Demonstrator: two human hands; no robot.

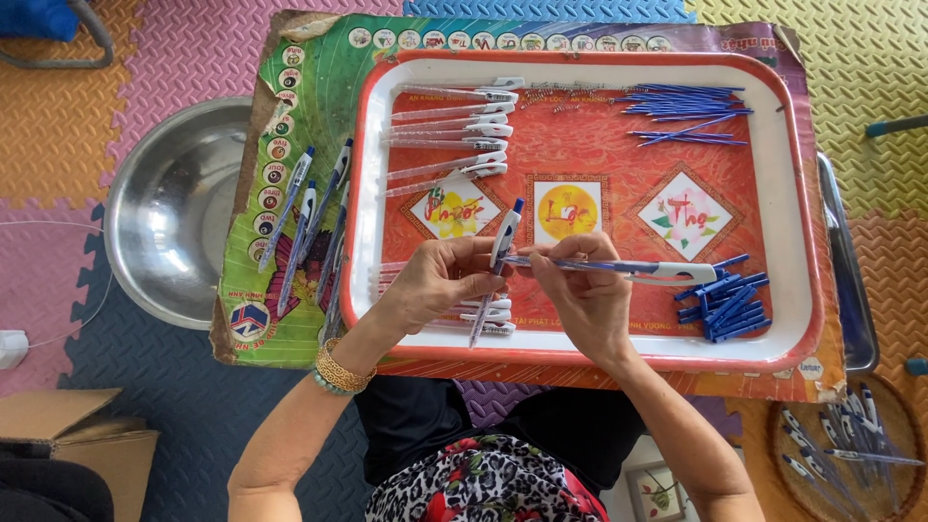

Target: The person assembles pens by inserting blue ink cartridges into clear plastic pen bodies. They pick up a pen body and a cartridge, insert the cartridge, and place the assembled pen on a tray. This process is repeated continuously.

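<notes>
Red plastic tray [802,208], rectangular with a raised white rim, rests on a printed cardboard sheet [319,58] over foam floor mats; a steel bowl [169,208] lies to its left. The tray carries clear barrels [449,126], thin blue refills [686,106] and blue end caps [725,300]. Left hand [435,280] pinches an upright pen [503,246]; right hand [580,290] grips a horizontal pen [628,269], both above the tray's near edge. Pens appear light, rigid, smooth; hold mid-barrel, as thin parts may flex.

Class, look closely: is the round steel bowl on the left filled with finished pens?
No. The round steel bowl shows only bare shiny metal inside; the finished blue-and-white pens lie beside it on the printed cardboard sheet.
</notes>
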